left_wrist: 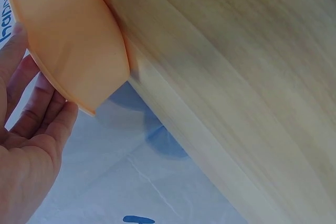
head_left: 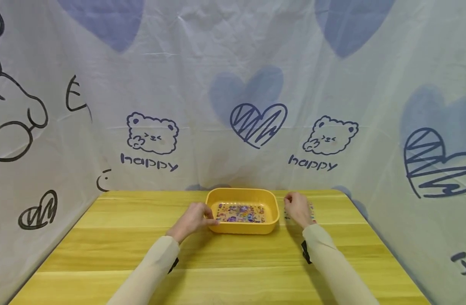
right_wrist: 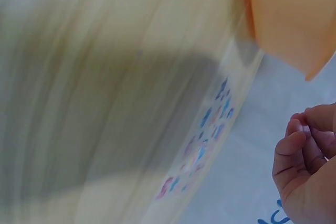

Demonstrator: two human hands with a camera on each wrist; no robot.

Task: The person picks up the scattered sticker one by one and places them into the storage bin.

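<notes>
A yellow plastic basin stands near the table's far edge, with many small purple, blue and orange pieces spread over its floor. My left hand holds the basin's left rim between thumb and fingers; the left wrist view shows that hand against the basin wall. To the right of the basin, my right hand hovers over a flat sheet with small coloured marks. In the right wrist view the curled fingertips of this hand meet the thumb. Anything tiny between them is too small to tell.
The wood-grain table ends at a white cloth backdrop printed with hearts and bears. Cloth also hangs at both sides. The sheet lies close to the table's far edge.
</notes>
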